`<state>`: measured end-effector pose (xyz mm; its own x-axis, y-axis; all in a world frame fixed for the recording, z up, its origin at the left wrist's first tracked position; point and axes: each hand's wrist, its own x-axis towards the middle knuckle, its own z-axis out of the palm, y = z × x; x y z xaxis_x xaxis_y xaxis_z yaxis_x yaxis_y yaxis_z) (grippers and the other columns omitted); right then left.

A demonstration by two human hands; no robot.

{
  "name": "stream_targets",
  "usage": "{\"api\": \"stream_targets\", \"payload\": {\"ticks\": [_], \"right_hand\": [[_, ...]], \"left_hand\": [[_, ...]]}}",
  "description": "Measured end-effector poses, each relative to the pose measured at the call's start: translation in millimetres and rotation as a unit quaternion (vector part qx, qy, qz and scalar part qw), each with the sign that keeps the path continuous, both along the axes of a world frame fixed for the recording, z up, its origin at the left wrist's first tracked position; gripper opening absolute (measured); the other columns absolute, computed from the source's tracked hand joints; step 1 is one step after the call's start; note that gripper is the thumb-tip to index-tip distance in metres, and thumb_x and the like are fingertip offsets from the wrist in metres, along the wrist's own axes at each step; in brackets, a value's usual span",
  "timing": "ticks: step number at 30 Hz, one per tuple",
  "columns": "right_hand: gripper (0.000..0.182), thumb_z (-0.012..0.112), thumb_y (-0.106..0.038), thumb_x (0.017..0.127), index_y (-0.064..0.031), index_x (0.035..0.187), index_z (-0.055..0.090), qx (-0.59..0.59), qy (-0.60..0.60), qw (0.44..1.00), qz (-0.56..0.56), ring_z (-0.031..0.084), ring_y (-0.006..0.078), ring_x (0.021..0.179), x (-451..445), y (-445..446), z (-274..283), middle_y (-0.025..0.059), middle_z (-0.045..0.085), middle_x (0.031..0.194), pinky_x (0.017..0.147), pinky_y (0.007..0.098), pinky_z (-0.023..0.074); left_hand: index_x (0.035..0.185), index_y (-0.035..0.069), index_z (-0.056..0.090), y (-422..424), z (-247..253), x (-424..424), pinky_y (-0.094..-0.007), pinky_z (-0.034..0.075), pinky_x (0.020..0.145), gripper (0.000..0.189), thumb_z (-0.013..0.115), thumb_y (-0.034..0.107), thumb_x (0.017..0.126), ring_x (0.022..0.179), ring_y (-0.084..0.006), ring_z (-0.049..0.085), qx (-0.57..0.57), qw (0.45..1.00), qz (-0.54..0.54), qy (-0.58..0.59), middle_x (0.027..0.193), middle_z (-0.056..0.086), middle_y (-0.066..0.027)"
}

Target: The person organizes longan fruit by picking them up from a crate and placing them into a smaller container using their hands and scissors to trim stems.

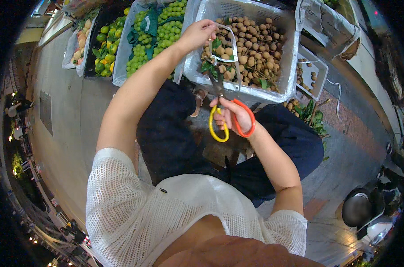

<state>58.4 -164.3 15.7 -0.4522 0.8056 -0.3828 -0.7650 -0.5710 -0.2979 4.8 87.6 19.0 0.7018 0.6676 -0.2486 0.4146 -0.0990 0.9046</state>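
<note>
My left hand (199,35) pinches a white plastic strap (234,43) over the near left part of a plastic-lined crate (242,92) full of longans (255,53). The strap hangs in a loop over longans with green leaves, just below my fingers. My right hand (237,115) holds scissors (218,87) with one yellow and one orange-red handle, their blades pointing up into the crate's near left corner. The blades look apart, with their tips among leaves and fruit near the loop; whether they touch the strap I cannot tell.
Left of the crate stand a lined crate of green grapes (170,23), a black crate of green and yellow citrus (110,50) and a bag of pale fruit (81,41). On the right are a small white tray (319,80) with longans and leafy cuttings (310,113) on the ground.
</note>
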Motion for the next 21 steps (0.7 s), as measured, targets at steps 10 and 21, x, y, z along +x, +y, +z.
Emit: {"api": "stream_targets", "payload": {"ticks": [10, 21], "right_hand": [[0.042, 0.05, -0.044, 0.077, -0.0083, 0.098, 0.05, 0.054, -0.675, 0.73, 0.095, 0.053, 0.0204, 0.062, 55.9, 33.1, 11.1, 0.0089, 0.053, 0.067, 0.058, 0.029, 0.0426], [0.041, 0.048, -0.038, 0.074, -0.0116, 0.105, 0.052, 0.123, -0.835, 0.489, 0.221, 0.056, 0.0334, 0.076, 75.5, 83.4, -0.2, 0.0168, 0.06, 0.078, 0.066, 0.0415, 0.0442]], "left_hand": [[0.098, 0.005, 0.052, 4.6, 1.2, -0.5, -0.0191, 0.046, 0.061, 0.024, 0.043, 0.024, 0.087, 0.069, -0.0062, 0.052, -0.085, 0.992, 0.08, -0.055, 0.077, 0.056, -0.0007], [0.098, 0.007, 0.053, 7.9, -9.2, 9.5, -0.0188, 0.045, 0.061, 0.023, 0.042, 0.024, 0.087, 0.071, -0.006, 0.052, -0.054, 0.995, 0.034, -0.072, 0.077, 0.056, 0.0003]]}}
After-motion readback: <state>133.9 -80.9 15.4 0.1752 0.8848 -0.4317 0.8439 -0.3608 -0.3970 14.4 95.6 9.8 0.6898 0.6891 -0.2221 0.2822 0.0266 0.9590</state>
